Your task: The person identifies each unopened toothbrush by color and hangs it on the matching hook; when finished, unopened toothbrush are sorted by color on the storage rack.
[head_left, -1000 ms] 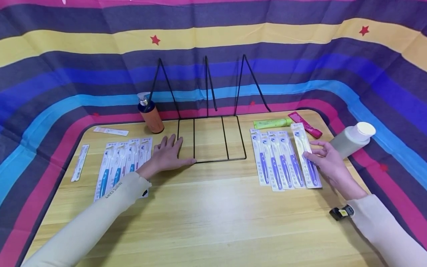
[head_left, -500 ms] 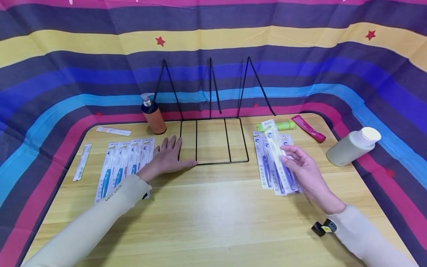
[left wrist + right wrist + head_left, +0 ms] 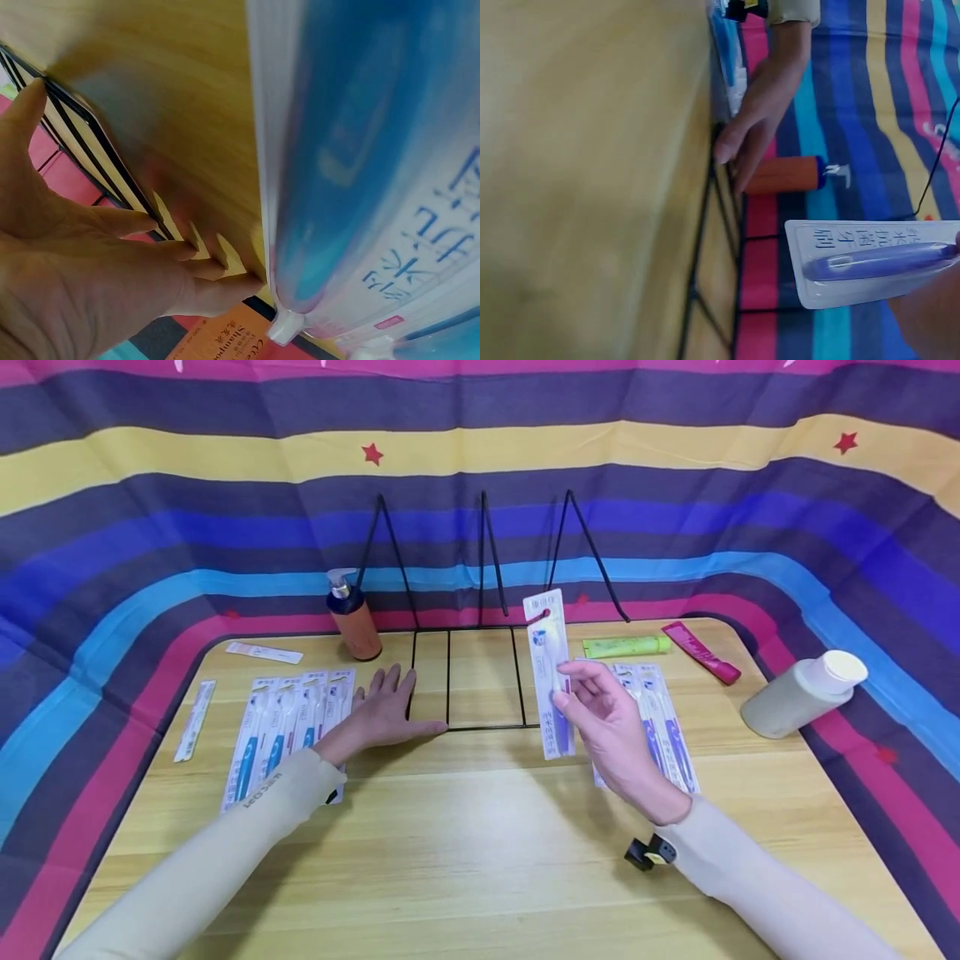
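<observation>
In the head view my right hand [image 3: 618, 731] pinches a packaged purple toothbrush [image 3: 551, 693] between thumb and fingers. It is raised upright at the right side of a black wire rack [image 3: 487, 728], and its pack also shows in the right wrist view. My left hand [image 3: 384, 712] lies spread, fingers straight, at the rack's left front corner. The left wrist view shows its thumb and fingertips touching the black wire. Packaged blue toothbrushes [image 3: 246, 747] lie beside the left forearm, partly covered by the sleeve. Several purple toothbrush packs [image 3: 671, 727] lie behind the right hand, partly hidden.
An orange pump bottle [image 3: 358, 631] stands behind the left hand. A green tube [image 3: 626, 647], a pink tube [image 3: 701, 653] and a pale bottle [image 3: 798, 695] are at the right. Two slim packets, one long [image 3: 264, 652] and one narrow [image 3: 195, 720], lie left. Striped cloth surrounds the wooden table.
My right hand has picked the rightmost purple toothbrush pack off the row, lifted it and carried it left to the rack. The left hand has stayed in place.
</observation>
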Tool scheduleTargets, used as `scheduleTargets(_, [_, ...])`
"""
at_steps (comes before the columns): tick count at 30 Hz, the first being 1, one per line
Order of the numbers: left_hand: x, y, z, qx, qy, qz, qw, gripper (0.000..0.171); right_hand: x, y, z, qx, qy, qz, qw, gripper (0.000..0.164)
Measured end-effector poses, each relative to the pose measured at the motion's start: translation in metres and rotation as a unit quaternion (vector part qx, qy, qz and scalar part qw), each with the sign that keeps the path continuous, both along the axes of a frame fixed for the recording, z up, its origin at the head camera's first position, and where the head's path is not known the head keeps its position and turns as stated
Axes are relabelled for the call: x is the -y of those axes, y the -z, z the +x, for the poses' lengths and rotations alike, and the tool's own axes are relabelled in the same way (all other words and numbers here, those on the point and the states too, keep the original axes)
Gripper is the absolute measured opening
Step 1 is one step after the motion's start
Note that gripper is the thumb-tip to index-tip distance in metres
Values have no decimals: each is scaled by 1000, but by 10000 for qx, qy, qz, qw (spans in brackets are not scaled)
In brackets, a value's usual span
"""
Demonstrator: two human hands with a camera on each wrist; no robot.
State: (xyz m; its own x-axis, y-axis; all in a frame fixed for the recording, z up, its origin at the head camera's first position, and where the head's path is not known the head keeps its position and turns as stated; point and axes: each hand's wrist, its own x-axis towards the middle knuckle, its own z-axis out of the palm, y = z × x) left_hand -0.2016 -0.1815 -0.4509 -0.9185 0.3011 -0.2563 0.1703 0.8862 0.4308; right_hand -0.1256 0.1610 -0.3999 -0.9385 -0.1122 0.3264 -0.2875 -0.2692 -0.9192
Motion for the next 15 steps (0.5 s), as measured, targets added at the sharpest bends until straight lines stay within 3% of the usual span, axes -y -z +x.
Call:
scheduleTargets(7, [-3,-2,1,25,0,-137,9999,124,21,-14,-12,-600,179,205,9978,38])
scheduleTargets(15, [-3,-3,2,9,-59,-245,9997,122,34,-14,-16,-786,71,310,9964,35])
